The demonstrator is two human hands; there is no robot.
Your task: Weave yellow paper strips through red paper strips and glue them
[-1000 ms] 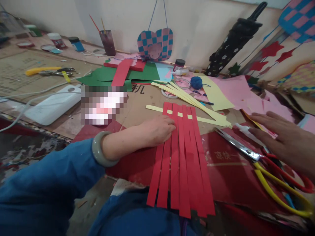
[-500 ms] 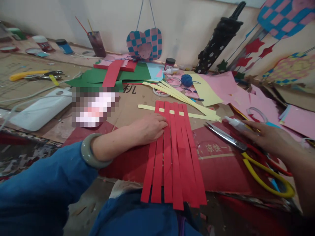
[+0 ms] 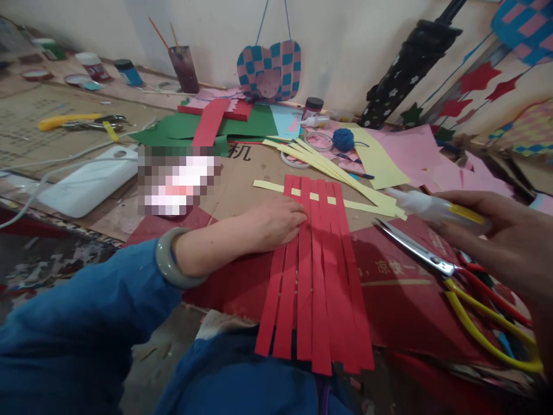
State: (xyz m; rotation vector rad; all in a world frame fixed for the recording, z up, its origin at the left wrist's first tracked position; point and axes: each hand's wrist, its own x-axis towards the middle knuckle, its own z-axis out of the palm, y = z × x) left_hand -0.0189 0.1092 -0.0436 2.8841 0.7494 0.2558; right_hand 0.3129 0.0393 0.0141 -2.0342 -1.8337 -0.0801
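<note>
Several red paper strips [image 3: 305, 288] lie side by side, their near ends hanging over the cardboard's front edge above my lap. A pale yellow paper strip [image 3: 259, 184] is woven across them near their far ends. My left hand [image 3: 283, 222] rests on the left strips just below this weave, its fingers curled together and pressing them down; the thumb is hidden. In my right hand [image 3: 514, 230] is a white glue bottle [image 3: 425, 204], gripped with its nozzle pointing left toward the loose yellow strips [image 3: 328, 167]. Scissors [image 3: 415, 248] with red and yellow handles lie beneath that hand, blades parted slightly.
A phone [image 3: 181, 184], blurred out, and a white power bank-like slab [image 3: 90, 184] lie at left. Behind are green paper [image 3: 164, 129], a blue yarn ball [image 3: 343, 140] and pink paper sheets [image 3: 415, 155]. A black umbrella [image 3: 406, 75] leans on the wall.
My right hand has lifted the glue bottle off the table beside the scissors and raised it. My left hand stays on the red strips. The whole view has shifted slightly.
</note>
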